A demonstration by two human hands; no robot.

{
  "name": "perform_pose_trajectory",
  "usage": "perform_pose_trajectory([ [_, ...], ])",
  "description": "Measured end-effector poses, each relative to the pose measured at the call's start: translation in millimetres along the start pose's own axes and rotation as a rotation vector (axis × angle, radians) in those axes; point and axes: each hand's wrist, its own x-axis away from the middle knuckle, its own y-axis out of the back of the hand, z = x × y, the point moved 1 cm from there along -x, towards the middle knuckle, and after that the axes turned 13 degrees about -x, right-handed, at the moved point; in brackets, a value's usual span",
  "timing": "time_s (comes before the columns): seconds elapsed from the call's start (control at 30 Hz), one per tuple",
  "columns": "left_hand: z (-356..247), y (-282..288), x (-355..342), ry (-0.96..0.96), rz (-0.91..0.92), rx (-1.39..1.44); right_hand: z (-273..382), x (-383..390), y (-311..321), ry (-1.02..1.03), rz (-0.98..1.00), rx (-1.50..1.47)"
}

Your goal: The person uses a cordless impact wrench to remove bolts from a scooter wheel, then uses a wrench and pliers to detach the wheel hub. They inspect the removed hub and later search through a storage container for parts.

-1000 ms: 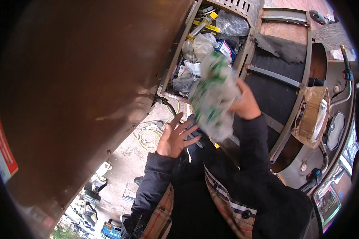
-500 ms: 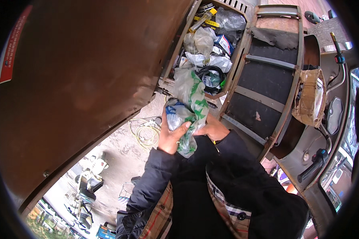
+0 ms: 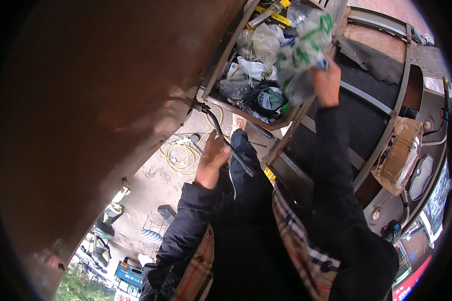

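Over the compartment (image 3: 246, 75), right hand (image 3: 326, 83) has raised the bag (image 3: 301, 50) — left hand (image 3: 213, 160) released

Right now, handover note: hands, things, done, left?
Right hand: raised, gripping a crumpled green-and-white plastic bag above the open compartment.
Left hand: low, at the black strut under the raised brown lid; grip unclear.
Compartment holds bags, black cables, yellow tools.
Done: lid up, bag lifted out.
Left: bag not set down; compartment still full.
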Motion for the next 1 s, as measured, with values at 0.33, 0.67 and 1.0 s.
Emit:
perform_pose_trajectory([
  [0.33, 56.4, 36.5, -6.5, 0.118, -0.218, -0.046, -70.7, -146.8, -16.0, 0.216, -0.216, 0.539],
  [0.67, 50.8, 6.5, -27.6, 0.184, -0.281, 0.048, -41.0, -19.1, -156.9, 0.203, 0.649, 0.51],
  [1.0, 50.3, 1.5, -34.2, 0.197, -0.281, 0.055, -35.5, -5.5, -179.2, 0.254, 0.98, 0.628],
])
